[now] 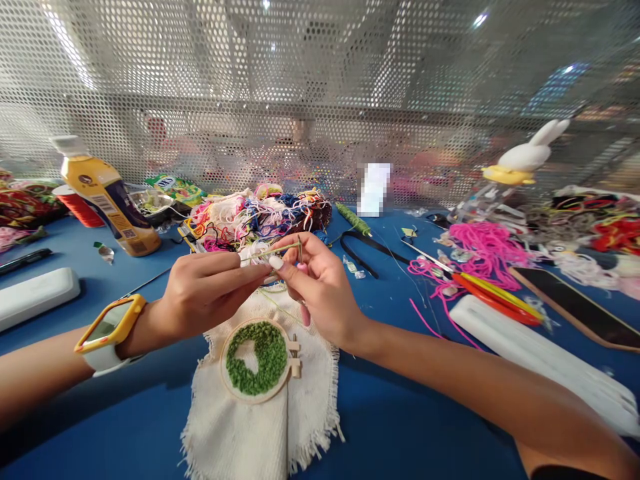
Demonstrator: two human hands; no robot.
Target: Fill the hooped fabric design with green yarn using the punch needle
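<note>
Above the cloth my two hands meet, both closed. My left hand point(203, 287), with a yellow watch on its wrist, pinches a strand of light green yarn point(270, 251). In my right hand point(327, 287) is a slim punch needle with a pink handle point(302, 267); its thin metal tip points up, and the green strand runs to it. Below lies a cream cloth point(240, 440) with frayed edges. A small wooden embroidery hoop point(223, 363) clamps it, and dark green loops point(270, 360) fill most of the ring around a bare cream patch.
Tangled colourful yarn point(260, 217) lies behind my hands. A yellow bottle point(110, 200) and a white case point(37, 297) are left. Right are orange-handled scissors point(493, 300), pink yarn point(490, 250), a phone point(575, 303) and a white case point(540, 363). A perforated metal panel point(300, 60) borders the blue table.
</note>
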